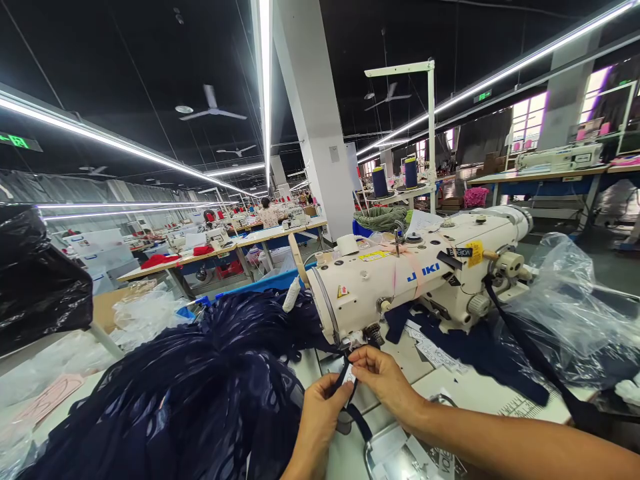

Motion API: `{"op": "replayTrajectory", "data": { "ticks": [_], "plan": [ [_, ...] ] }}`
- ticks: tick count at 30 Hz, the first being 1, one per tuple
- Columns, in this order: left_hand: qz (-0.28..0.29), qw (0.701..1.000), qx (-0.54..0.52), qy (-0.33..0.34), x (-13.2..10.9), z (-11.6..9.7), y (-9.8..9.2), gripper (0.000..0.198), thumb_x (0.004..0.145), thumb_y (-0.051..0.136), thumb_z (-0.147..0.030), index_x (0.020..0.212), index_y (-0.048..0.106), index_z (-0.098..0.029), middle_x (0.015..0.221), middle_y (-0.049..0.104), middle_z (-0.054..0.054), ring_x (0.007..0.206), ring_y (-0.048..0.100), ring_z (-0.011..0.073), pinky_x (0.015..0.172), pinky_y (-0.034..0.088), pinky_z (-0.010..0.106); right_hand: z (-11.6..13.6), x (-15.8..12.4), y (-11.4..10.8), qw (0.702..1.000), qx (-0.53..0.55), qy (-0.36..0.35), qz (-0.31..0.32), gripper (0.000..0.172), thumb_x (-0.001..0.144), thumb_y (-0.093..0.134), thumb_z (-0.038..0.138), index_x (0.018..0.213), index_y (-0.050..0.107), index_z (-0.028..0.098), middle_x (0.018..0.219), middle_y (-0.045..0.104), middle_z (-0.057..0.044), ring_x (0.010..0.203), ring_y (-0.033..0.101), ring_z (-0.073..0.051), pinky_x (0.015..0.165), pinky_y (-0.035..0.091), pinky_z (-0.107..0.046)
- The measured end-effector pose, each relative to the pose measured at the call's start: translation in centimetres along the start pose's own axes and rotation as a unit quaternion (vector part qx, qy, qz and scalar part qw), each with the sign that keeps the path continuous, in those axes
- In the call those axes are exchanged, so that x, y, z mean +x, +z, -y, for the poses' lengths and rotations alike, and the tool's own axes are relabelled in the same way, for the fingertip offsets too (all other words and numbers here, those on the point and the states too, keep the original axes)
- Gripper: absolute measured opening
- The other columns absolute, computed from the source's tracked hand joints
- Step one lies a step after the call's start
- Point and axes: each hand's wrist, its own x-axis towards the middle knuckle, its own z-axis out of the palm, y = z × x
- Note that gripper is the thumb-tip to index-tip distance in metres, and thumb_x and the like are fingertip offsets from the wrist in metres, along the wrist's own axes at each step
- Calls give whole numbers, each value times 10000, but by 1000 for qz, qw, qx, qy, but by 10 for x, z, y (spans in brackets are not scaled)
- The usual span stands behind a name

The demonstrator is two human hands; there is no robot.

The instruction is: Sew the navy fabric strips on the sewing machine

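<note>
My left hand [320, 408] and my right hand [383, 377] meet just in front of the needle end of a cream sewing machine [415, 277]. Both pinch a narrow dark blue strap [356, 417] with a small white label [349, 377] on it, right below the presser foot. The strap runs down toward me between my wrists. A big heap of dark navy patterned fabric [200, 393] lies to the left, touching my left forearm.
Clear plastic bags [575, 300] and more navy cloth [475, 347] lie right of the machine. A black bag [35, 280] sits far left. Two blue thread cones [395, 177] stand behind. Rows of sewing tables [225, 250] with other workers stretch back; a white pillar [315, 120] rises ahead.
</note>
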Motion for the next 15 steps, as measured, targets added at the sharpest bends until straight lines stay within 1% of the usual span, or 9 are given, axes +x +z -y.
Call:
{"op": "replayTrajectory", "data": {
  "ticks": [4,9,11,13,15],
  "plan": [
    [0,1000,2,-5,0,1,-1,374,536,719,-473,645,586,-142,470,455,-58,344,364,45,321,317,160,-2,0,1,1000,5,2,-3,248,538,640,350,708,587,177,603,524,22,620,492,-141,637,403,-279],
    [5,1000,-5,-17,0,-1,0,359,526,719,-461,646,592,-147,466,468,-54,360,387,58,347,322,170,-5,-1,2,1000,-4,-15,-9,231,581,616,321,755,593,171,589,498,36,608,481,-134,657,390,-283],
    [8,1000,5,-21,0,-1,1,369,523,715,-472,658,597,-149,471,469,-51,372,384,64,358,313,176,-4,-4,-1,999,-27,-23,11,216,610,596,305,780,586,172,601,508,34,627,495,-141,681,394,-290],
    [19,999,30,-17,-1,-2,-2,379,526,704,-491,649,596,-149,477,464,-49,398,392,75,383,320,188,-1,-6,-9,995,-78,-37,53,211,646,579,275,829,577,170,641,541,25,670,524,-151,724,399,-300],
    [38,995,85,19,-4,-3,-9,361,563,672,-498,603,579,-151,474,452,-49,425,403,86,416,329,200,5,-4,-25,980,-163,-58,94,211,685,568,243,880,571,164,713,583,4,731,550,-162,760,399,-305]
  ]
}}
